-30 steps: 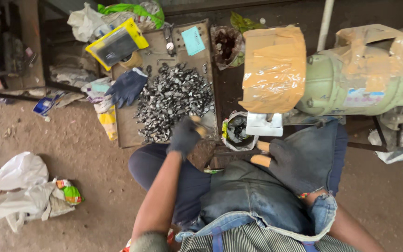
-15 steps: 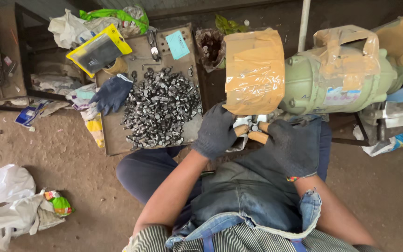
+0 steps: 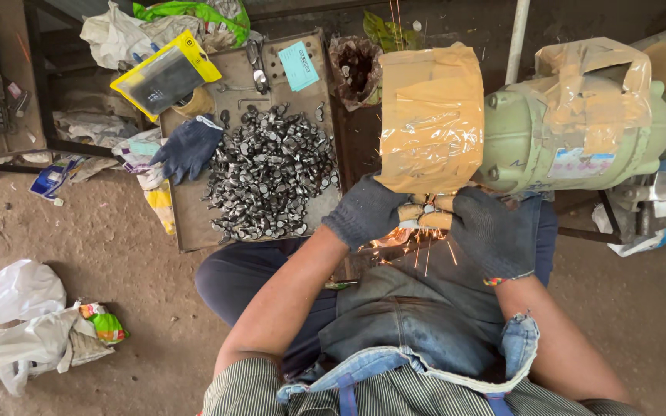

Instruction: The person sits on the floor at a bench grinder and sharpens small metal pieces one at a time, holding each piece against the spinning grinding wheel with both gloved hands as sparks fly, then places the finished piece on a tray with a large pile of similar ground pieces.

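Note:
My left hand (image 3: 365,213) and my right hand (image 3: 487,231), both in dark work gloves, meet under the tape-wrapped guard (image 3: 430,117) of a green bench grinder (image 3: 556,131). Between them they pinch a small workpiece (image 3: 424,216), mostly hidden by taped fingertips. Orange sparks (image 3: 406,246) spray down onto my denim apron (image 3: 418,316). A pile of small shiny metal parts (image 3: 271,173) lies on a flat metal tray (image 3: 194,223) to the left.
A spare dark glove (image 3: 188,146) rests on the tray's left edge. A yellow-edged pouch (image 3: 165,73) and a pale blue card (image 3: 300,65) lie at the tray's far end. White plastic bags (image 3: 17,323) sit on the dirt floor at left.
My left hand moved from the parts pile to the grinder and joined my right hand. The workpiece now touches the wheel and sparks fly.

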